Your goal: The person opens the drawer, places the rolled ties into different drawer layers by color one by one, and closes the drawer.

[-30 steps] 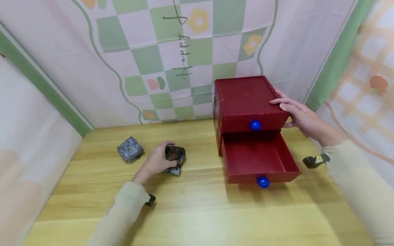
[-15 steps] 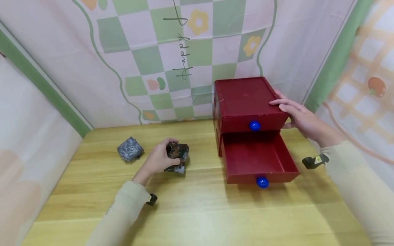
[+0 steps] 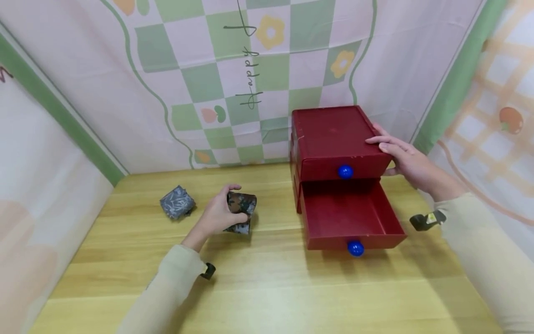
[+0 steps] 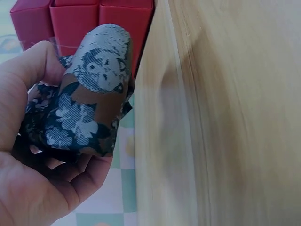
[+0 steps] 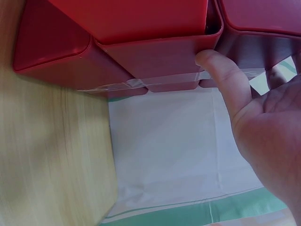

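Note:
A folded floral cloth [image 3: 241,207], dark with brown and pale grey flowers, is gripped between the thumb and fingers of my left hand [image 3: 216,214]. In the left wrist view the cloth [image 4: 87,101] bends over into a rounded fold, and it appears to be held off the wooden table. My right hand [image 3: 405,155] rests on the right edge of a dark red drawer cabinet [image 3: 333,132]. Its fingers lie fairly straight over the top edge, and in the right wrist view the thumb touches the red side. The lower drawer [image 3: 344,208] is pulled out, with nothing visible inside.
A grey leaf-patterned folded cloth [image 3: 177,202] lies on the table [image 3: 267,287], left of my left hand. Blue round knobs [image 3: 345,172] mark the drawer fronts. A checked fabric curtain [image 3: 238,125] hangs right behind the table, and more fabric borders both sides.
My left hand has lifted the floral cloth slightly and shifted it a little to the right. The right hand stays on the cabinet, and the drawer has not moved.

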`<state>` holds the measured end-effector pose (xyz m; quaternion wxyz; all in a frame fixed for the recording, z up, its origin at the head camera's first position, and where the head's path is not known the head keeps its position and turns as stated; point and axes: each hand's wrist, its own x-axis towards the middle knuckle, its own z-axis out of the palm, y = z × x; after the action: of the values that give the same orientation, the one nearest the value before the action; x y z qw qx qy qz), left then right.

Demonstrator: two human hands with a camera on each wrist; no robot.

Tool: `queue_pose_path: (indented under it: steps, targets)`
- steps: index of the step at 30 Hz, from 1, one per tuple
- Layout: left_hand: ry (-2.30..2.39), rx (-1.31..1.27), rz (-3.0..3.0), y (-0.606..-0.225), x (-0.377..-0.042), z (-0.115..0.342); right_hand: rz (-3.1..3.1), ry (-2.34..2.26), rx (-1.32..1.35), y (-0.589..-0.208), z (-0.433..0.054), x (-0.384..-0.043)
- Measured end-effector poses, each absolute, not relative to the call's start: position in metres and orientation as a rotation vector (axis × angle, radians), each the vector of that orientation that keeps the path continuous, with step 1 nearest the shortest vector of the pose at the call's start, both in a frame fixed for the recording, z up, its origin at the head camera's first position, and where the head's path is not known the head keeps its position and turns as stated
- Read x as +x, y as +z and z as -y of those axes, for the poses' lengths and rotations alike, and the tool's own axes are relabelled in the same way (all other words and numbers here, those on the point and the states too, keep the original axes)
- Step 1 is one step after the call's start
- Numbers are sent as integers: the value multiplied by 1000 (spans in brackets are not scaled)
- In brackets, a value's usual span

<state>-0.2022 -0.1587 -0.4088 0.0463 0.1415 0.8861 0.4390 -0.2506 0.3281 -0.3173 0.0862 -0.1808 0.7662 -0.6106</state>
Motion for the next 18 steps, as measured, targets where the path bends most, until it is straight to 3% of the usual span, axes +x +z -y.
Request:
queue_pose_path:
  steps: [18]
  targets:
    - [1456, 435, -2731, -409, -204, 148, -2268, -1831, -562, -318, -329, -251]
